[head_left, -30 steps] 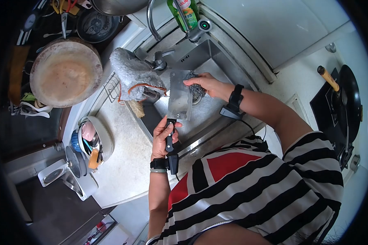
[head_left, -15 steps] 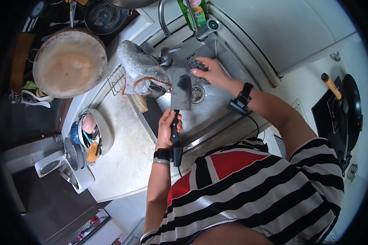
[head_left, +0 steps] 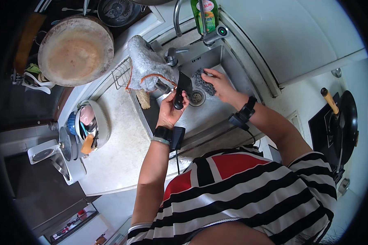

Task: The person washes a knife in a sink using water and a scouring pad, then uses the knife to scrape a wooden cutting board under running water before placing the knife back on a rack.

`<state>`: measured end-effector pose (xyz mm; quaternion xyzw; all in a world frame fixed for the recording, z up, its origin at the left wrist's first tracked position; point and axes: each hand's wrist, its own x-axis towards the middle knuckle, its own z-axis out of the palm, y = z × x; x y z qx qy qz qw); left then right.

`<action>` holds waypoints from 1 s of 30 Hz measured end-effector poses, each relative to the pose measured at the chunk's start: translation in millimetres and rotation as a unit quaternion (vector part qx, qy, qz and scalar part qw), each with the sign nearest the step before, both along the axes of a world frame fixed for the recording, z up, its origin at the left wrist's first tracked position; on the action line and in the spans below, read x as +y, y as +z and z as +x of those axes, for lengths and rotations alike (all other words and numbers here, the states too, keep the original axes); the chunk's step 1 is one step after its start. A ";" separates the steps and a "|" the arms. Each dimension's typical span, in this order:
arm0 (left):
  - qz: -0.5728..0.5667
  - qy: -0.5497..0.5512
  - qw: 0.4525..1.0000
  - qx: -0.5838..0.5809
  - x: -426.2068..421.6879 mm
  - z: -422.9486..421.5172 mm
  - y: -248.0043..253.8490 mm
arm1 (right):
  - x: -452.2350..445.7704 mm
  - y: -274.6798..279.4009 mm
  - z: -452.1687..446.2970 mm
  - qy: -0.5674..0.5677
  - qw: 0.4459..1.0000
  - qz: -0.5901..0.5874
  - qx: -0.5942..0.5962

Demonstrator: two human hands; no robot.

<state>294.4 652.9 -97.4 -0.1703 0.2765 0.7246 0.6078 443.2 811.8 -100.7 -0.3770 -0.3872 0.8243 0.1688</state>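
My left hand is wrapped round the black handle of a cleaver over the sink. The blade is tilted, showing as a narrow dark face pointing away from me. To its right, my right hand grips a grey steel wool scrubber, a small gap away from the blade. Below them lies the round drain. A grey fluffy towel with orange edging hangs over a faucet just left of the blade, close to my left hand.
A tap and a green dish soap bottle stand behind the sink. A tan sponge sits at its left edge. On the left are a bowl of utensils and a large round board. A wok is at right.
The cleaver has moved away from me and turned, so its broad face no longer shows flat. My right hand and the scrubber have shifted slightly right and toward me.
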 end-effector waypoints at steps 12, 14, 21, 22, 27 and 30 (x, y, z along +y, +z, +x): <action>-0.075 -0.107 0.977 0.167 -8.3 9.2 1.4 | -13.2 -2.7 -15.0 0.122 0.953 0.277 0.008; -0.129 -0.169 0.925 0.316 -17.1 8.6 15.5 | 5.3 -10.3 -4.5 0.146 0.945 0.288 -0.057; -0.173 -0.189 0.869 0.423 -39.5 15.2 26.2 | 27.0 18.9 105.9 0.138 0.761 0.600 -0.202; -0.173 -0.188 0.870 0.420 -41.8 16.9 25.8 | 27.3 20.7 125.6 0.132 0.732 0.629 -0.226; -0.182 -0.196 0.851 0.451 -52.5 25.3 19.7 | 24.7 30.9 202.0 0.076 0.715 0.631 -0.291; -0.185 -0.187 0.838 0.478 -52.0 33.7 14.1 | 24.1 8.3 223.7 0.079 0.704 0.616 -0.345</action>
